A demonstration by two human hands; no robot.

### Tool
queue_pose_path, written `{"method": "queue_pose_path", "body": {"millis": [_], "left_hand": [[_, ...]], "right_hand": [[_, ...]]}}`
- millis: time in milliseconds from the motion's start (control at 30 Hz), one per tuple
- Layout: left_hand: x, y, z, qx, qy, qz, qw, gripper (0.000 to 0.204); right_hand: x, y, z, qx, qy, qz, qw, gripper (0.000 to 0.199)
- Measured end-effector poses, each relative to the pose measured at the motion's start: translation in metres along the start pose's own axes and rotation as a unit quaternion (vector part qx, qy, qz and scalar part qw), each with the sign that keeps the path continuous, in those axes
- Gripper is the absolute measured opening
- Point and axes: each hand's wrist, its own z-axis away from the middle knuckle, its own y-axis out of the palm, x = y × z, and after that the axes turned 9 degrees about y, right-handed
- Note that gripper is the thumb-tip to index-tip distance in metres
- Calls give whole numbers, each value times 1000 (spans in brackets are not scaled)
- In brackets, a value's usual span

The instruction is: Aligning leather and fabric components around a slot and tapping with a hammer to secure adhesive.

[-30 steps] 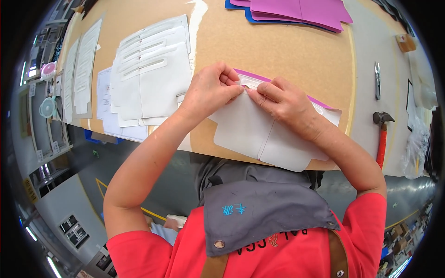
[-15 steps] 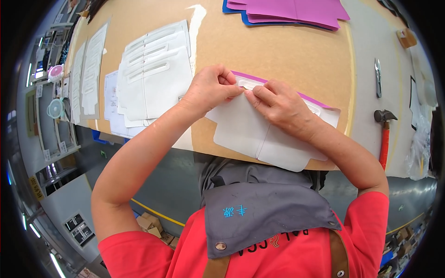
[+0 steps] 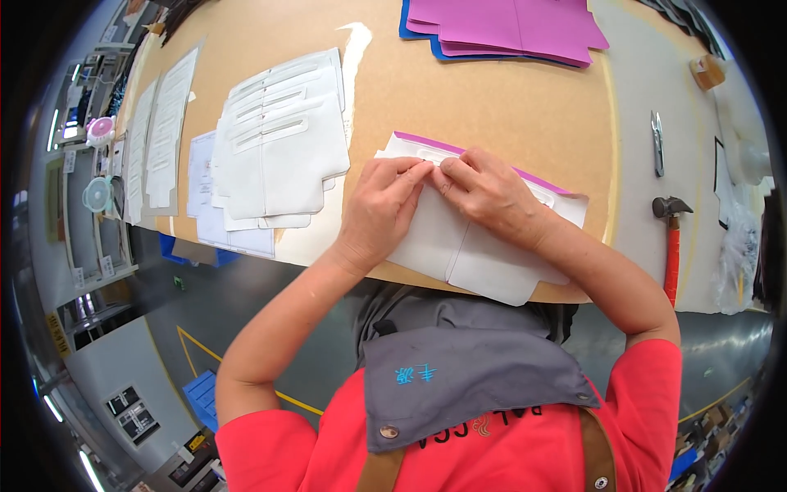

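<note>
On the front of the table lies a white panel [image 3: 479, 258] with a fold line down its middle and a magenta strip [image 3: 529, 175] along its far edge. A long slot with a raised white border runs just below that strip, partly covered by my hands. My left hand [image 3: 377, 209] pinches with thumb and index finger at the slot's left end. Close against it, my right hand [image 3: 496, 201] is closed too, its fingertips pressing at the same spot. A tiny dark bit shows between the fingertips, too small to name.
Left of my hands, several white slotted panels [image 3: 291, 160] overlap in a pile on printed sheets [image 3: 246, 239]. Magenta panels [image 3: 508, 29] over blue ones lie at the far side. To the right are thread snips [image 3: 657, 143], a red-handled hammer [image 3: 672, 254] and a plastic bag [image 3: 738, 266].
My left hand has turned, its wrist and elbow swinging inward and nearer to me, fingertips still at the slot's left end. My right hand stays almost in place.
</note>
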Motion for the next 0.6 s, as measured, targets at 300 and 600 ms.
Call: {"method": "queue_pose_path", "body": {"millis": [300, 600], "left_hand": [[-3, 17, 15, -26, 8, -74, 997, 40], [-3, 17, 15, -15, 10, -67, 998, 44]], "right_hand": [[7, -19, 7, 47, 136, -51, 988, 25], [7, -28, 19, 76, 188, -105, 974, 43]]}}
